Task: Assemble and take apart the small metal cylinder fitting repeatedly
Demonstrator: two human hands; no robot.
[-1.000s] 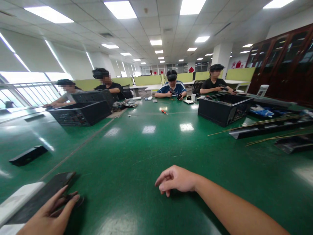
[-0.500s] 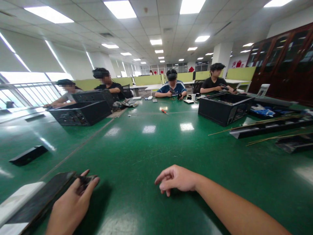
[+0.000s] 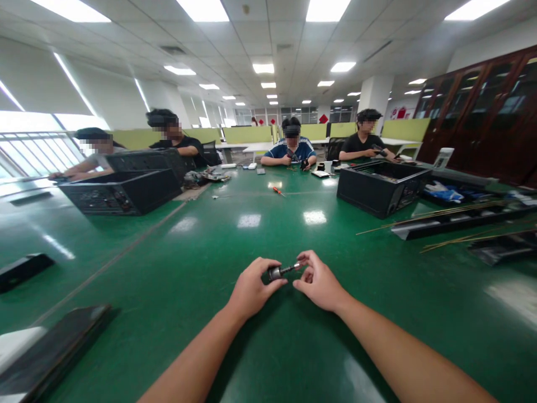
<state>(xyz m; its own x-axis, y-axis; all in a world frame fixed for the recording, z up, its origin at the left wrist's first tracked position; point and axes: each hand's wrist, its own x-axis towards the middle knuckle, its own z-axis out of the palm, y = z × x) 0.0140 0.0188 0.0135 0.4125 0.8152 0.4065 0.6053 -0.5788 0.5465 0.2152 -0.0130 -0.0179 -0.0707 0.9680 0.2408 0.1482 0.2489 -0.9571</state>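
Over the green table (image 3: 235, 235), my left hand (image 3: 250, 289) pinches a small metal screwdriver-like tool (image 3: 282, 271) by its thick silver end. My right hand (image 3: 319, 281) meets it from the right, thumb and forefinger closed on the thin tip of the same tool. Both hands hover just above the tabletop in the middle near me. A flat dark panel (image 3: 50, 352) lies at the lower left, away from both hands.
Black computer cases stand at left (image 3: 121, 193) and right (image 3: 380, 190). Long black panels and thin rods (image 3: 457, 218) lie at far right. A small black bar (image 3: 20, 270) is at the left edge. Several people sit working at the far side; an orange screwdriver (image 3: 277, 191) lies mid-table.
My left hand left the dark panel at lower left, carrying a small tool to the centre. My right hand rose and pinched its tip. The view shifted slightly right.
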